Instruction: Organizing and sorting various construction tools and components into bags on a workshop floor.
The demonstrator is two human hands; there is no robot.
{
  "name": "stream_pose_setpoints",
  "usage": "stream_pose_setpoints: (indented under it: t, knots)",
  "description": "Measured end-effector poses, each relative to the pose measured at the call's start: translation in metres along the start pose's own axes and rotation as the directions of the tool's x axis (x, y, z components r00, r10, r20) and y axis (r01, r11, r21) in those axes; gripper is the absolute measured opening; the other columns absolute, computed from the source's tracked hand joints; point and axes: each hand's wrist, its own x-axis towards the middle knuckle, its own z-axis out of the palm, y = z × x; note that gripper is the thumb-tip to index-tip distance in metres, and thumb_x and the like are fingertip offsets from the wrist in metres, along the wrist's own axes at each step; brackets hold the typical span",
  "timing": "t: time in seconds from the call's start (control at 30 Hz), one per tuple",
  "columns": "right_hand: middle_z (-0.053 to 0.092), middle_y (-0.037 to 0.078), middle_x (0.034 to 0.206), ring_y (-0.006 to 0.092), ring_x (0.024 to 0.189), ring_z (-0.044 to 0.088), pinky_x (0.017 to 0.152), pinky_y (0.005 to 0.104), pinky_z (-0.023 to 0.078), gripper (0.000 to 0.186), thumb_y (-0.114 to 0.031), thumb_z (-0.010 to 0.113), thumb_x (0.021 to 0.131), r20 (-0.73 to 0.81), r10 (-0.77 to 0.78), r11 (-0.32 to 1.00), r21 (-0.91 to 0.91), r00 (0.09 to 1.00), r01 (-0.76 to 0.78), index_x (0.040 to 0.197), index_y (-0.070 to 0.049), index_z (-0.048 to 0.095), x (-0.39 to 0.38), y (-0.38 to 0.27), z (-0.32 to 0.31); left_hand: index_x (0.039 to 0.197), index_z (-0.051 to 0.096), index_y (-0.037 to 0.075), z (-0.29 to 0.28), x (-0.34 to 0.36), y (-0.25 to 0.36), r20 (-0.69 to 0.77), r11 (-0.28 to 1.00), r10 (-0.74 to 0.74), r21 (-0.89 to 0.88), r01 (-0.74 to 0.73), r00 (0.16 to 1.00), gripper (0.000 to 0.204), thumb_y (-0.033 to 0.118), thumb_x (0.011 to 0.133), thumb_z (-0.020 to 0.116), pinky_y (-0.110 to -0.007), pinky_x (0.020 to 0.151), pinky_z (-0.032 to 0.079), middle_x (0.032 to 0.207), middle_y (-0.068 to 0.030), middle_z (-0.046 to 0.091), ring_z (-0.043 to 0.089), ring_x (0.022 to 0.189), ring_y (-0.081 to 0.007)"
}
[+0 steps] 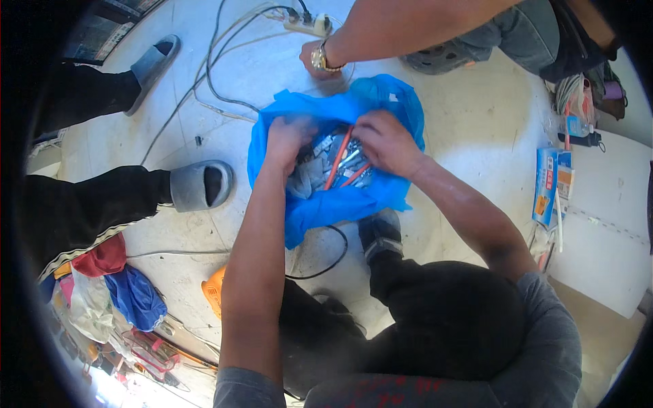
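Note:
A blue plastic bag (326, 207) stands gathered on the floor before me, its mouth spread. Inside lie a jumble of small metal pieces (314, 175), clear packets and red tool handles (339, 158). My left hand (291, 139) reaches over the bag's left side, its fingers smeared by motion and partly hidden. My right hand (388, 143) is at the right side of the mouth, fingers curled in beside the upper end of a red handle. What those fingers grip cannot be made out.
Another person's hand (318, 60) with a wristwatch is just beyond the bag, near a power strip (309, 26) with cables. At left are someone's feet in grey slippers (201, 185). An orange object (214, 291), cloth bundles (136, 299) and a blue box (546, 185) lie around.

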Motion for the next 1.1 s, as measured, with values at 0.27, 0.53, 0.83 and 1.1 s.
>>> stream_pose_setpoints:
  t: [0.27,0.53,0.83,1.1]
  knots:
    - [0.046,0.016,0.132,0.0323,0.124,0.042,0.104,0.0447,0.033,0.049,-0.014,0.065,0.075,0.276,0.208,0.952,-0.276,0.938,-0.13,0.122,-0.006,0.055,-0.034,0.028,-0.005,0.121,0.05,-0.005,0.047,-0.022,-0.004,0.304,0.664,0.209,0.653,-0.363,0.929,0.05,0.018,0.08,0.069,-0.041,0.087,0.047,0.108,-0.0223,0.064,0.063,0.097,-0.033]
    - [0.053,0.024,0.121,0.0416,0.112,0.05,0.098,0.0526,0.036,0.063,-0.018,0.05,0.087,0.303,0.318,0.942,-0.207,0.898,-0.263,0.144,-0.003,0.028,0.021,0.01,-0.022,0.119,0.054,0.002,0.029,-0.098,0.009,0.54,0.536,0.187,0.644,-0.546,0.821,0.046,0.026,0.081,0.061,-0.046,0.093,0.043,0.115,-0.0248,0.058,0.056,0.106,-0.04]
    - [0.058,0.026,0.108,0.0412,0.094,0.06,0.081,0.0491,0.048,0.076,-0.014,0.054,0.087,0.66,0.087,0.996,-0.065,0.746,-0.058,0.148,-0.003,0.009,0.073,-0.041,-0.062,0.13,0.045,0.003,0.011,-0.088,-0.023,0.34,0.505,-0.004,0.812,-0.292,0.94,0.057,0.034,0.084,0.061,-0.045,0.094,0.044,0.12,-0.0258,0.058,0.056,0.111,-0.0394]
    - [0.052,0.029,0.121,0.043,0.103,0.057,0.089,0.0472,0.046,0.082,-0.016,0.058,0.084,0.4,0.343,0.905,0.103,0.85,-0.414,0.146,0.003,0.008,0.024,-0.039,-0.024,0.133,0.044,0.002,0.01,-0.083,-0.019,0.388,0.484,0.057,0.795,-0.365,0.92,0.062,0.036,0.084,0.062,-0.044,0.097,0.043,0.123,-0.0254,0.057,0.054,0.114,-0.0393]
